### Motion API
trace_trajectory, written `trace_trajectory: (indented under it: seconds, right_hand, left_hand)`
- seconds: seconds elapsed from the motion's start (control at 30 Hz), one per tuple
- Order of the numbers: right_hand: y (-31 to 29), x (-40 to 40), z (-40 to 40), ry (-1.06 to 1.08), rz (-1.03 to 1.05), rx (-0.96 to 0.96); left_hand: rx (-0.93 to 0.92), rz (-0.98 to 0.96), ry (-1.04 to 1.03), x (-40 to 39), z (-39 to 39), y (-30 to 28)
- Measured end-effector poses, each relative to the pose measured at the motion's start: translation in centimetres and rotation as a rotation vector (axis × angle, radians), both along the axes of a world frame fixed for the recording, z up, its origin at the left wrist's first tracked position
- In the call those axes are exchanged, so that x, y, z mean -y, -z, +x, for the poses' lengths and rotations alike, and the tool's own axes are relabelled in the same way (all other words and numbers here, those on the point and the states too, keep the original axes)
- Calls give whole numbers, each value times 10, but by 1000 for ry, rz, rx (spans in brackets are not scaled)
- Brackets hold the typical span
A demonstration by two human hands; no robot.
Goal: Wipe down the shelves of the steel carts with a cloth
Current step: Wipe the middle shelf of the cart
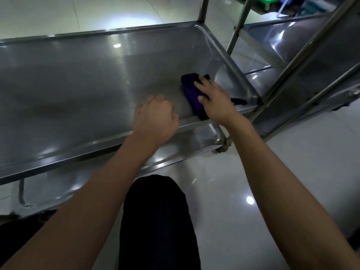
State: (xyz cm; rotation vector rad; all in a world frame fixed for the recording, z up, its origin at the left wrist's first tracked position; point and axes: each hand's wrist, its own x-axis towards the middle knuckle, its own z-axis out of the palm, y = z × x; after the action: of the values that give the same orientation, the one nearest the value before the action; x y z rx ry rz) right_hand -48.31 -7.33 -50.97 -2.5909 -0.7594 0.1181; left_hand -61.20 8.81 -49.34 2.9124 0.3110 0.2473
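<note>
Right now the right hand (214, 96) presses flat, fingers spread, on the purple cloth (191, 90), which lies on the shelf (78, 84) right of centre in the frame, close to the shelf's right rim and near edge. The left hand (155, 115) sits just left of it with fingers curled under, holding nothing, resting at the near rim. Judging by where the cloth lies, the wipe is working this right end of the shelf; whether the broad stretch toward the left of the frame has been done cannot be told from its sheen. A lower shelf (194, 139) shows beneath, and a second cart (292, 55) stands at upper right; both probably remain.
</note>
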Motion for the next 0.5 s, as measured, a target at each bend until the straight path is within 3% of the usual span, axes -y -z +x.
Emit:
trace_trajectory:
  seconds: [0.2, 0.5]
  right_hand:
    - [-6, 52, 44, 162, -20, -12]
    - [-3, 46, 44, 183, -163, 34]
  left_hand:
    - [13, 118, -31, 4, 5, 4]
    - [71, -5, 17, -8, -8, 12]
